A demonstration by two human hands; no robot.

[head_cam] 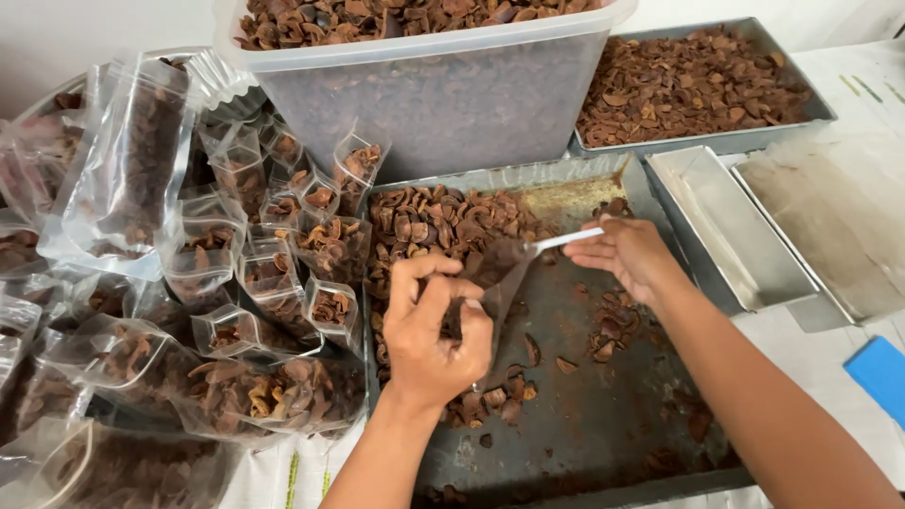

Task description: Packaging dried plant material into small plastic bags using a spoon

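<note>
Clear zip pouch point(504, 269) held open mid-scene over the near tray, partly filled w/ brown pieces. Pile of filled clear pouches point(273, 283) at left, near to far, some upright, some lying flat. Bigger clear bag point(127, 170) far left, upright. Large translucent tub point(443, 94) far center, full of brown pieces.
</note>
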